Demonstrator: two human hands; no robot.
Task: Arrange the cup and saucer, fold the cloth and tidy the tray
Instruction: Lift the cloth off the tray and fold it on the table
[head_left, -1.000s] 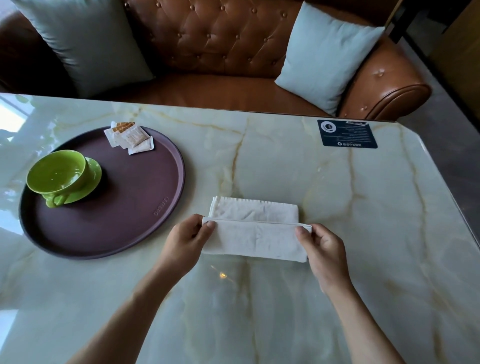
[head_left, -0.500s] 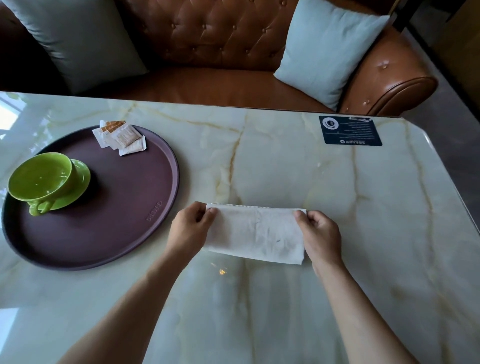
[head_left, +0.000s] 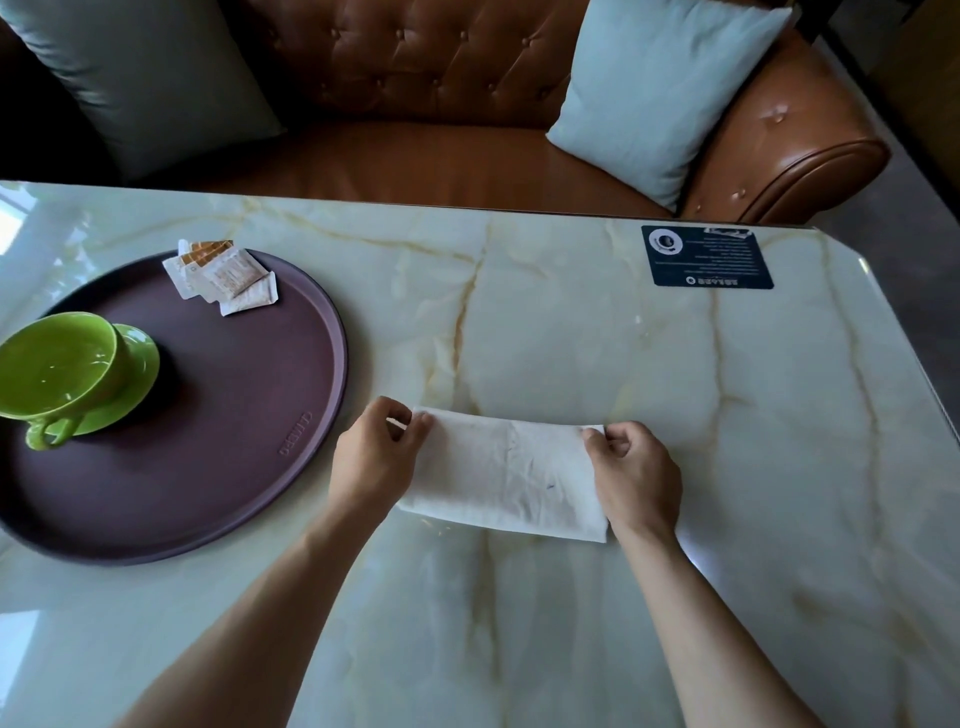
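Seen from the head camera, a pale marble surface (head_left: 597, 364) carries a white cloth (head_left: 506, 473), folded into a long rectangle and lying flat just right of a round dark brown tray (head_left: 218, 467). The left hand (head_left: 376, 457) pinches the cloth's far left corner, its grip narrow around the fabric. The right hand (head_left: 631, 475) pinches the far right corner the same way, fingers curled on the edge. On the tray's left side a green cup (head_left: 57, 366) stands upright on a green saucer (head_left: 137, 374), handle toward the viewer. Small paper sachets (head_left: 223, 275) lie in a loose pile at the tray's far rim. A dark printed card (head_left: 706, 257) lies well to the tray's right, at the far right of the surface. Beyond the surface stands a brown leather sofa (head_left: 441, 93) with two pale cushions (head_left: 660, 88).
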